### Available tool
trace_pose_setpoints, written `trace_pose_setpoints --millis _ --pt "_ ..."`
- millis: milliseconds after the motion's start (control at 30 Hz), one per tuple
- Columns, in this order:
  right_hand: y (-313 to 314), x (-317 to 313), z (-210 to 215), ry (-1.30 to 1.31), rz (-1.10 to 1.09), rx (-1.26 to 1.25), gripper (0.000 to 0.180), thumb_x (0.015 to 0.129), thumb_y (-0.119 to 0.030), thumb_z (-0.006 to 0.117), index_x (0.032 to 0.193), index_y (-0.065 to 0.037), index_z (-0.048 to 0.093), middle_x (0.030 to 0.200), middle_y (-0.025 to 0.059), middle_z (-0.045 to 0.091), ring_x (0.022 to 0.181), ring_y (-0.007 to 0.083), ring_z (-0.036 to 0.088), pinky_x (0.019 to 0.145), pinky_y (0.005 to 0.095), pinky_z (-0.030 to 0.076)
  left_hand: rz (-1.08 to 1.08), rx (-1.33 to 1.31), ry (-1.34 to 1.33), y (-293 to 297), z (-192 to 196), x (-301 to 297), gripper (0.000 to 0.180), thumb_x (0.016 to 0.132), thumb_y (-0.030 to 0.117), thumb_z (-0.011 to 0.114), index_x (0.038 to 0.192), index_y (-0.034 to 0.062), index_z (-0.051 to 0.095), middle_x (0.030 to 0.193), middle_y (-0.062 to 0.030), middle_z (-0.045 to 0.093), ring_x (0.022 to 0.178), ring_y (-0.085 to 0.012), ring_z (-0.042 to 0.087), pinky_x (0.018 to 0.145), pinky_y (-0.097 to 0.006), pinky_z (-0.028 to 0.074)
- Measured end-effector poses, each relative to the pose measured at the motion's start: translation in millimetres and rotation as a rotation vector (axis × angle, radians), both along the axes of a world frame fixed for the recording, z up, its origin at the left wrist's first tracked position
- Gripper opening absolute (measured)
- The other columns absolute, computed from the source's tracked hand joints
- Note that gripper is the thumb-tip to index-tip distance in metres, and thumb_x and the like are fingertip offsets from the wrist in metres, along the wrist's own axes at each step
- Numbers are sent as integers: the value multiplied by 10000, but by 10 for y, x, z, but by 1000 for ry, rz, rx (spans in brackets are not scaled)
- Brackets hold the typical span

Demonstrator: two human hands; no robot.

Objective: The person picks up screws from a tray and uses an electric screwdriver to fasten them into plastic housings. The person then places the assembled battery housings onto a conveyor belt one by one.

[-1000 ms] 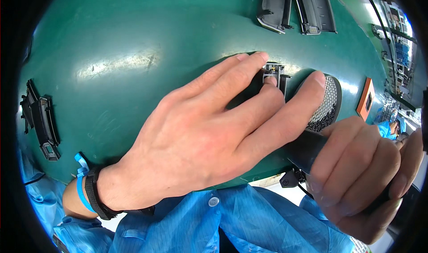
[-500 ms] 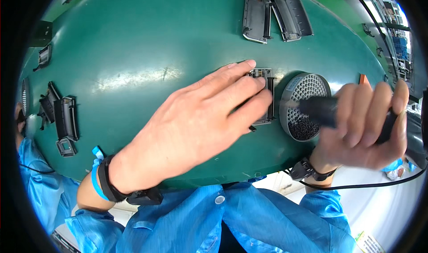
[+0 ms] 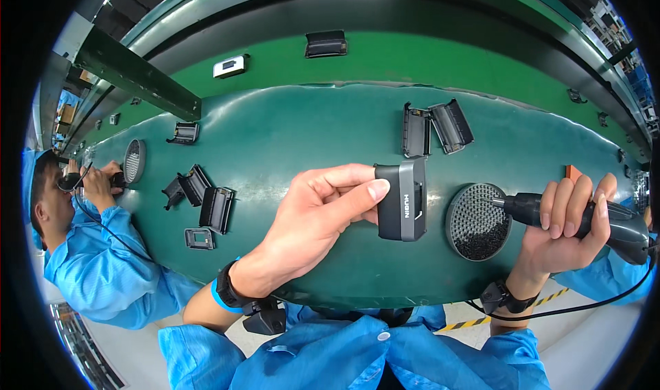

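My left hand point(image 3: 313, 208) pinches a black and dark grey plastic casing point(image 3: 392, 211) between thumb and fingers, lifted above the green table. One long grey side of it is turned up, and its inside is hidden. Wrapped in my right hand point(image 3: 570, 228) is a black corded electric screwdriver point(image 3: 524, 210), its bit pointing left over the far right part of a round screw tray point(image 3: 449, 233). This grey tray has a plate full of holes, with small black screws heaped at its near side.
Two open black casing halves point(image 3: 416, 133) lie beyond my left hand. More black casing parts point(image 3: 217, 210) and a small frame point(image 3: 199, 239) are at left. A green conveyor point(image 3: 399, 63) carries parts along the back. At far left a co-worker's blue sleeve point(image 3: 117, 259) borders the table.
My left hand has raised the casing off the table and now shows its outer side. The screwdriver has swung into clearer view beside the tray. The view has tilted up.
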State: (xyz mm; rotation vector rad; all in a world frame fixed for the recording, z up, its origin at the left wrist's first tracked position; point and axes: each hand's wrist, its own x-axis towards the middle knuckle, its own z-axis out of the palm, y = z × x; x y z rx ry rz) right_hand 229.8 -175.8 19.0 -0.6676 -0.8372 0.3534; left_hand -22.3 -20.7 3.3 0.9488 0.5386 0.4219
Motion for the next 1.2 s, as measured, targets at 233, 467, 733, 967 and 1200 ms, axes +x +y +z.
trace_pose_setpoints --millis 233,467,733,967,1200 --pt "12 -2 58 -52 16 11 83 1056 -146 445 1035 -99 379 593 8 418 447 112 394 438 277 382 211 1129 258 520 202 353 141 986 24 710 1109 -43 728 892 -66 697 765 -176 649 728 -286 520" --pt "40 -106 -6 -27 29 -36 158 1039 -126 504 1040 -112 346 589 16 415 431 123 369 416 286 358 257 2203 437 1306 -90 1461 62 906 102 673 880 57 706 877 -110 646 889 -299 638 805 -452 505" --pt "-41 -58 -1 -16 -23 -61 148 1055 -148 498 1054 -110 355 606 21 419 455 122 380 424 276 357 196 1992 251 1177 -133 1327 112 885 129 749 977 66 735 1038 -76 672 1018 -291 611 879 -430 487" --pt "65 -35 25 -66 -2 -38 159 1043 -131 514 1033 -104 358 605 31 444 455 133 407 443 307 384 -268 2056 276 475 -29 998 473 936 410 740 1226 37 725 1327 -115 685 1418 -330 508 1226 -512 354" --pt "77 -40 31 -46 -12 -48 135 1038 -109 499 1037 -94 364 580 28 439 440 121 405 441 298 413 -347 2012 171 289 -208 1291 528 964 434 707 1249 -10 712 1370 -132 686 1452 -330 494 1258 -530 299"
